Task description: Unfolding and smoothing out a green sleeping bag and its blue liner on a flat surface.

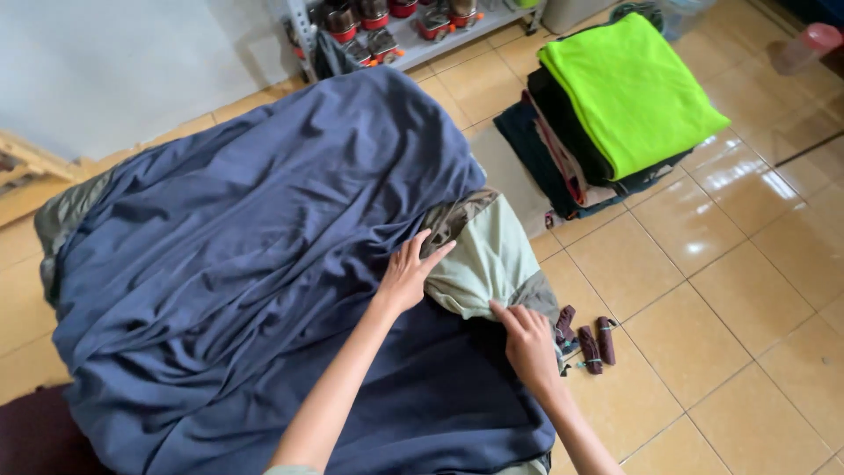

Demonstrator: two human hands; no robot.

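The navy blue sheet [237, 264] lies spread and rumpled over a low heap on the tiled floor [747, 290]. At its right edge a pale green garment [483, 255] shows. The left hand [406, 277] rests on it, fingers loosely spread; the right hand [527, 339] pinches its lower edge.

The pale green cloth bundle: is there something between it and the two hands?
Nothing visible does. The left hand lies flat on the pale green cloth bundle, and the right hand touches its lower edge. The dark blue sheet lies under and beside it, not over it.
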